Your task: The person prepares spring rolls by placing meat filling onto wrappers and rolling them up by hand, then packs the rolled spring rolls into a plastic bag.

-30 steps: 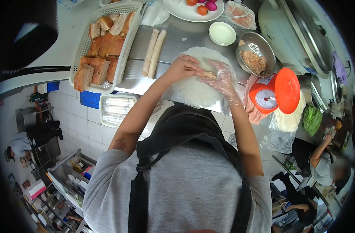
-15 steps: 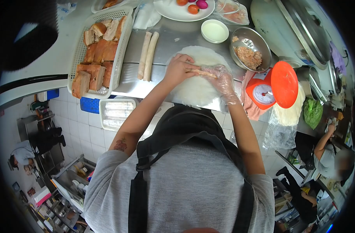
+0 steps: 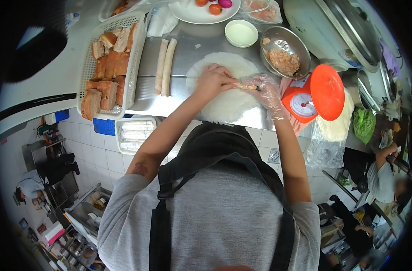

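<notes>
Round white wrapper sheets [image 3: 228,108] lie on the steel counter, under my hands. Between the hands stretches a thin roll of pinkish filling [image 3: 245,85], lying crosswise above the sheets. My left hand [image 3: 213,81] is bare, its fingers closed on the roll's left end. In a clear plastic glove, my right hand [image 3: 268,94] pinches its right end, where a small dark spot shows. Part of the roll is hidden by the fingers. Two finished-looking pale rolls [image 3: 165,67] lie side by side to the left.
A white basket [image 3: 134,77] of browned pork belly stands at left. Behind the sheets are a white bowl [image 3: 241,34] and a plate [image 3: 188,12]. To the right are a steel bowl [image 3: 287,38] of minced filling and an orange scale [image 3: 300,105]. Other people work at both sides.
My right hand has drawn slightly rightward from the left hand, and more of the roll shows between them. The whole counter has shifted a little left in view.
</notes>
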The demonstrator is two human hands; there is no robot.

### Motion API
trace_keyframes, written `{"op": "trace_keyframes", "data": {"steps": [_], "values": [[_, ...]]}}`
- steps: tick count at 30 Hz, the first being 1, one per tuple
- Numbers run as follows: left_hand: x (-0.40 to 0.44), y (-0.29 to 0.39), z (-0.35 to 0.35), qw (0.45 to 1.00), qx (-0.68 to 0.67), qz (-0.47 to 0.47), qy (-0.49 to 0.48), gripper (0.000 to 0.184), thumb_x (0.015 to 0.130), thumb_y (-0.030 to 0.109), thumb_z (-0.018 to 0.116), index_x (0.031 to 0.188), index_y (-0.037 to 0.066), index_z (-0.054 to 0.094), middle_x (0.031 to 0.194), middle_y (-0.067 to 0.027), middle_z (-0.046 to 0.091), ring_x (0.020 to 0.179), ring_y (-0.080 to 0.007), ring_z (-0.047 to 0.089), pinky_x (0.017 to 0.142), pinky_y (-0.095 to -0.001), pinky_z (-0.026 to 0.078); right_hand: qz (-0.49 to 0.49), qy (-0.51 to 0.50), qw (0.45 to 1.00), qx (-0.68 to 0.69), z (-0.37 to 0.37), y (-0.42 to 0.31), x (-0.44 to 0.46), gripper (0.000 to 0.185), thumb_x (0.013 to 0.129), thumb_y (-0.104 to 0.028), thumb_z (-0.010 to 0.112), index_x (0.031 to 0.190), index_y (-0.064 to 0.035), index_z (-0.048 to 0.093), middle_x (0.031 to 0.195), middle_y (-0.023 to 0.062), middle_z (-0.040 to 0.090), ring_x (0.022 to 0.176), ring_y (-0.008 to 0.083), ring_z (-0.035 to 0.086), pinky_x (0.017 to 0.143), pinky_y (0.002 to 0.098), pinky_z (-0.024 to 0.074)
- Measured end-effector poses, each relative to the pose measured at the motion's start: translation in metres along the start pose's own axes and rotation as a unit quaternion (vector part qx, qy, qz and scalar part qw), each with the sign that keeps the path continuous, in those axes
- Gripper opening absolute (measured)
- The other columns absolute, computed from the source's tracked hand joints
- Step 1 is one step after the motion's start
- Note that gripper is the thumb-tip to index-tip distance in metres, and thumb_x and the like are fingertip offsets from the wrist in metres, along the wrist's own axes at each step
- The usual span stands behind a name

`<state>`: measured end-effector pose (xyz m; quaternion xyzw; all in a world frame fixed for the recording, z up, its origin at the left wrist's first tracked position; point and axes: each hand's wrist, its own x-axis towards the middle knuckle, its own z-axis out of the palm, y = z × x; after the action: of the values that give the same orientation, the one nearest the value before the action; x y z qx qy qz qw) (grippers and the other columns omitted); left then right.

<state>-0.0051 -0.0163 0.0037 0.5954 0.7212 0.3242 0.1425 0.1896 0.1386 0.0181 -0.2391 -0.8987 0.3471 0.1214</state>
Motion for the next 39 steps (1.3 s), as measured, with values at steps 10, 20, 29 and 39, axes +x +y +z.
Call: {"op": "trace_keyframes", "data": {"steps": [10, 20, 29, 39], "values": [[0.012, 0.014, 0.008, 0.999, -0.028, 0.003, -0.026, 0.031, 0.073, 0.031, 0.085, 0.104, 0.026, 0.082, 0.106, 0.0044, 0.07, 0.107, -0.0231, 0.058, 0.099, -0.0395, 0.042, 0.019, 0.025, 0.996, 0.084, 0.002, 0.02, -0.007, 0.053, 0.073, -0.034, 0.089, 0.118, -0.0115, 0.073, 0.11, 0.0135, 0.07, 0.104, 0.033, 0.064, 0.092, 0.0423, 0.0503], [0.013, 0.019, 0.016, 0.999, 0.026, -0.019, -0.019, 0.034, 0.07, 0.024, 0.087, 0.103, 0.023, 0.082, 0.104, 0.0055, 0.067, 0.106, -0.0216, 0.057, 0.096, -0.0374, 0.042, -0.032, 0.041, 0.996, -0.072, -0.004, -0.014, -0.002, 0.041, 0.074, -0.039, 0.086, 0.103, -0.0108, 0.078, 0.102, 0.0128, 0.072, 0.103, 0.0343, 0.064, 0.09, 0.0452, 0.0512], [0.019, 0.025, 0.014, 0.999, 0.022, -0.011, -0.037, 0.034, 0.071, 0.029, 0.086, 0.105, 0.024, 0.082, 0.1, 0.0046, 0.066, 0.103, -0.0213, 0.056, 0.094, -0.0394, 0.041, -0.026, 0.033, 0.999, -0.018, -0.009, 0.003, -0.003, 0.037, 0.073, -0.039, 0.085, 0.1, -0.0135, 0.081, 0.091, 0.0122, 0.068, 0.094, 0.0328, 0.063, 0.084, 0.0432, 0.0508], [0.023, 0.026, 0.025, 0.999, 0.034, -0.001, -0.032, 0.035, 0.07, 0.029, 0.087, 0.105, 0.025, 0.082, 0.099, 0.0038, 0.066, 0.103, -0.0212, 0.057, 0.094, -0.0389, 0.04, -0.027, 0.001, 0.998, -0.059, -0.012, 0.026, -0.005, 0.037, 0.076, -0.038, 0.083, 0.104, -0.0146, 0.08, 0.099, 0.0124, 0.07, 0.102, 0.0334, 0.062, 0.093, 0.046, 0.0474]]}}
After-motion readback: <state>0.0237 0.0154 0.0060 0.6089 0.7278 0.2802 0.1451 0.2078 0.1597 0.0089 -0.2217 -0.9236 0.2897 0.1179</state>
